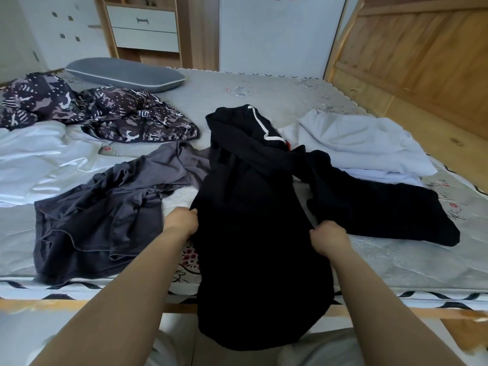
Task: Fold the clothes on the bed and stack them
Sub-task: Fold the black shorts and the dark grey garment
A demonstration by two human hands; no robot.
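Fingers of both hands are curled into the black garment [253, 207]. Left hand [182, 223] grips its left edge; right hand [330, 237] grips a fold at its right side. Garment lies lengthwise on the bed [383, 260], its near end hanging over the bed's front edge, a white stripe showing at its far end. One black sleeve spreads to the right across the mattress. Grey top [105, 207] lies crumpled to the left, partly under the black garment. Patterned jacket [105, 114] lies farther back left. White cloth [34, 165] lies at left. Pale garment [364, 143] lies at right rear, folded loosely. Grey pillow [126, 75] rests at the head.
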